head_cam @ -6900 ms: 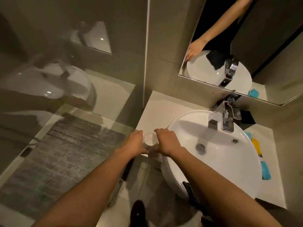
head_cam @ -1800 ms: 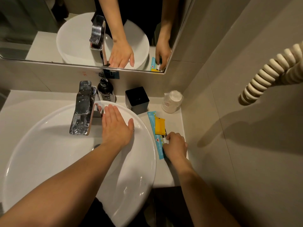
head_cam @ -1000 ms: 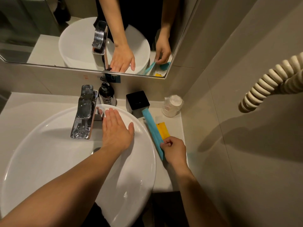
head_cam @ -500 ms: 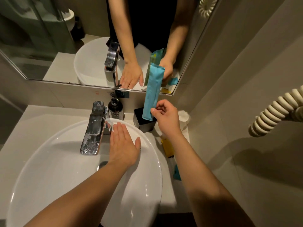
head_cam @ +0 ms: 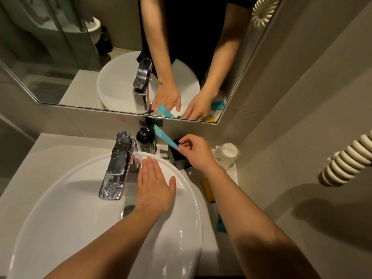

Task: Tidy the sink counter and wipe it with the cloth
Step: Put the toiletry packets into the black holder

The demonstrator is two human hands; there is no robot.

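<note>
Our right hand (head_cam: 196, 151) pinches the blue sachet (head_cam: 165, 136) by its near end, above the black box (head_cam: 177, 156); our left hand (head_cam: 154, 185) lies flat and empty on the basin rim (head_cam: 189, 190). Held so lightly, the sachet could slip and knock the soap bottle (head_cam: 145, 140) just beyond.

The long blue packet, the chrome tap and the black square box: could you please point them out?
long blue packet (head_cam: 164, 135), head view, its middle.
chrome tap (head_cam: 117, 160), head view, its lever top.
black square box (head_cam: 177, 156), head view, its front face.

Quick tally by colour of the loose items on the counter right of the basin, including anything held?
Blue packets: 2, one in the right hand at, one at
Yellow packet: 1
Black box: 1
White wrapped cup: 1
Total: 5
</note>
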